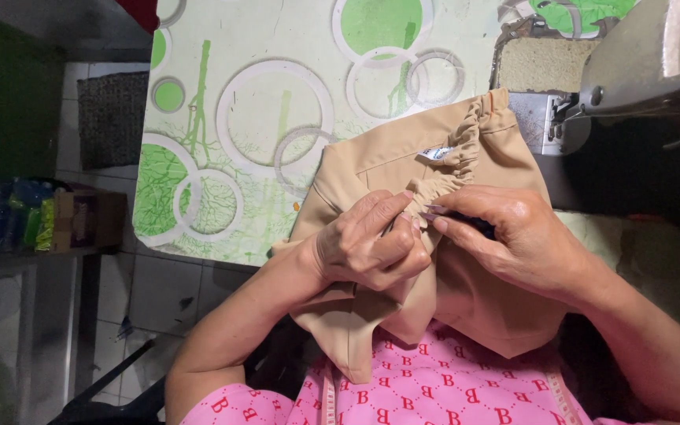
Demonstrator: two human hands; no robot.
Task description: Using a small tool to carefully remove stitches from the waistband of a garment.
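Observation:
A tan garment [379, 161] with a gathered elastic waistband [458, 161] lies on the table and hangs toward my lap. My left hand [367, 240] is closed on the fabric just below the gathered band, pinching it between thumb and fingers. Facing it from the right, my right hand [505, 236] pinches the same gathered edge with its fingertips. The two hands meet at the waistband. A small white label [434, 153] shows on the band above them.
The table [269, 86] has a white cover with green circles. A sewing machine [639, 71] stands at the upper right, right beside the garment. Left of the table are a tiled floor, a dark mat [112, 118] and a shelf with coloured packages [33, 216].

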